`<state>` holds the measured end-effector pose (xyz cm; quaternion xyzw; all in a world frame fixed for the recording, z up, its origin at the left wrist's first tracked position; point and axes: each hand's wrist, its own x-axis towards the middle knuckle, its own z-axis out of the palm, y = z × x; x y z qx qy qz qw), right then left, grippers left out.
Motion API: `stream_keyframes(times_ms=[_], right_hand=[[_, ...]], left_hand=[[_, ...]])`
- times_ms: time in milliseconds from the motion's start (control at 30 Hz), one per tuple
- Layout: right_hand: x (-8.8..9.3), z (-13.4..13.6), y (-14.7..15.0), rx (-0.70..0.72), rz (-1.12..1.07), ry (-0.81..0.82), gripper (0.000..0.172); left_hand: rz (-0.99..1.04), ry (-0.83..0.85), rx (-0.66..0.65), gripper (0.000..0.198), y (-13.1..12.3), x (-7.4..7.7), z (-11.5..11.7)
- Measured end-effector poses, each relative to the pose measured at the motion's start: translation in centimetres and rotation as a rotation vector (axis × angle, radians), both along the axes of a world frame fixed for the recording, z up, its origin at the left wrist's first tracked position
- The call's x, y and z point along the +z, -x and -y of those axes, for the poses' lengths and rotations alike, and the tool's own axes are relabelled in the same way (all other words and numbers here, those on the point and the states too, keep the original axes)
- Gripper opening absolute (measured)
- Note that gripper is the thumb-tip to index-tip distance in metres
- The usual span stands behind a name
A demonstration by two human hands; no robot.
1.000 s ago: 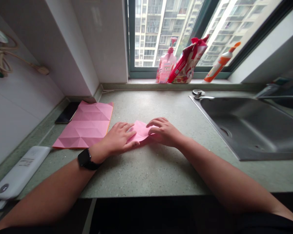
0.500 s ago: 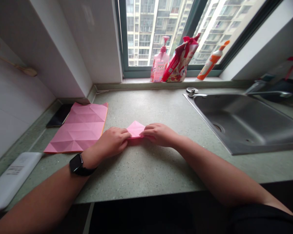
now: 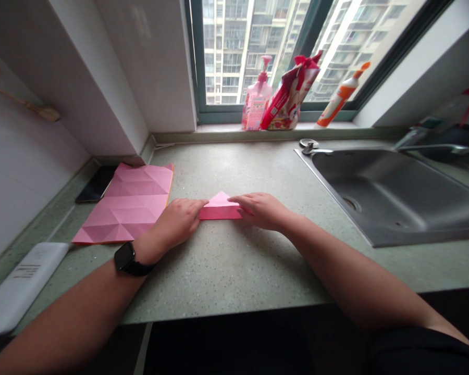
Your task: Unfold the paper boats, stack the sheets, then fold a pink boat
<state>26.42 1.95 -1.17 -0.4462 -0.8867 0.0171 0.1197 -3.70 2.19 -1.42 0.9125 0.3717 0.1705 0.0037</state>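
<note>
A small folded pink paper (image 3: 219,212) lies on the counter between my two hands, its point facing the window and a straight band along its near side. My left hand (image 3: 182,217), with a black watch on the wrist, grips the left end of the paper between thumb and fingers. At the right end, my right hand (image 3: 261,209) pinches the paper, its index finger stretched along the top fold. Both thumbs are partly hidden.
Creased pink sheets (image 3: 128,203) lie at left, partly over a dark phone (image 3: 96,185). A white power bank (image 3: 25,286) sits nearer. The steel sink (image 3: 398,198) is at right. A pump bottle (image 3: 256,104), red bag (image 3: 291,96) and orange-white bottle (image 3: 342,96) stand on the sill.
The near edge of the pink paper now shows as a wider flat band, and less of the point is visible. My hands have moved slightly apart and away from me.
</note>
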Motion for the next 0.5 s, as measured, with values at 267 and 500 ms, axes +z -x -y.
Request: stream_keyframes(times_ms=[267, 500], right_hand=[[-0.1, -0.3, 0.0, -0.070, 0.017, 0.015, 0.038], [-0.3, -0.5, 0.2, -0.080, 0.005, 0.018, 0.038]], left_hand=[[-0.047, -0.031, 0.058, 0.048, 0.4, -0.8, -0.5], [-0.078, -0.064, 0.120, 0.038, 0.5, -1.2, -0.7]])
